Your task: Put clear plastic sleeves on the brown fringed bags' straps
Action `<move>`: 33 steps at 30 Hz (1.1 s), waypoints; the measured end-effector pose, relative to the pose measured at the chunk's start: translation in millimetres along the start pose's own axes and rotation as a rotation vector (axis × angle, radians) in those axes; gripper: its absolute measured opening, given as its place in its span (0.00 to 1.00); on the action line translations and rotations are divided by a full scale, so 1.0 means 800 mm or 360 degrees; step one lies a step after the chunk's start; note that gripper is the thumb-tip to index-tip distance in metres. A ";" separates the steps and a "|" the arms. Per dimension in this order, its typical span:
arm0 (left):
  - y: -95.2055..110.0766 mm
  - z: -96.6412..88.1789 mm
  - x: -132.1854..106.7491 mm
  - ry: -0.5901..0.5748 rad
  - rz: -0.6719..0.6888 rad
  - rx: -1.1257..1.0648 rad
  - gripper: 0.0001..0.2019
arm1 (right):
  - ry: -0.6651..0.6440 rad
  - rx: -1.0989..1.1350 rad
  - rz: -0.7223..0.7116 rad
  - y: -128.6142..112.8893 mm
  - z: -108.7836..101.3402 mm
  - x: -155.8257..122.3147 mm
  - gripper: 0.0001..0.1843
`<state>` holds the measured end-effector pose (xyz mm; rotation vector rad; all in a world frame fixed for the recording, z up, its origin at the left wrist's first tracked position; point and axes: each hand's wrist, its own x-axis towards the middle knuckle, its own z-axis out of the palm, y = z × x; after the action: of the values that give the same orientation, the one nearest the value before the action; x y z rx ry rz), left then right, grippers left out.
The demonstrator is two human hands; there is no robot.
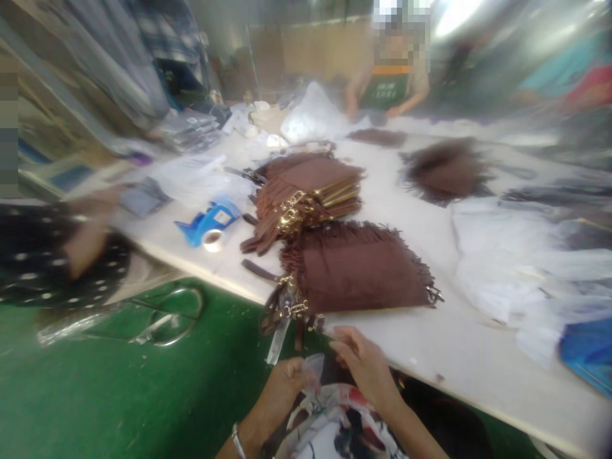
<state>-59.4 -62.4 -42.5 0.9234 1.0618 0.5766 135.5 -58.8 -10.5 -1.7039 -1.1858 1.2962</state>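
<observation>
My left hand (285, 380) is closed on a small clear plastic bag (313, 368), held in front of the table's edge. Just right of it, my right hand (359, 361) has its fingers bent together near the edge; whether anything is between them is too blurred to make out. Beyond both hands lies a brown fringed handbag (356, 268), flat on the table, with gold-coloured clasps (299, 308) and a strap at its left end. A clear plastic strip (278, 342) hangs from that end over the edge. Behind it sits a stack of similar brown handbags (315, 175) with gold chains.
The white table (382, 331) also bears a blue tape dispenser (215, 220), a tape roll (213, 240), white plastic sheets (507, 255), a blue packet (588, 354) and another dark brown fringed item (447, 169). A person (389, 89) stands across; another's arm (88, 236) is at left.
</observation>
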 end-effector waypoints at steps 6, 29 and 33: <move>-0.001 -0.013 -0.002 0.0054 0.0030 0.0159 0.11 | 0.0080 -0.0328 -0.0101 -0.016 0.030 0.027 0.14; -0.006 -0.035 0.001 0.0133 0.0020 0.0351 0.06 | -0.0397 0.0754 0.0202 -0.023 0.044 0.026 0.20; -0.004 -0.032 0.001 0.0128 0.0030 0.0310 0.05 | -0.0433 0.0775 0.0246 -0.023 0.042 0.024 0.20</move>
<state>-82.5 -54.6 -50.3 1.0883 1.1980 0.5365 100.4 -34.5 -9.4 -1.3092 -0.7971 1.7852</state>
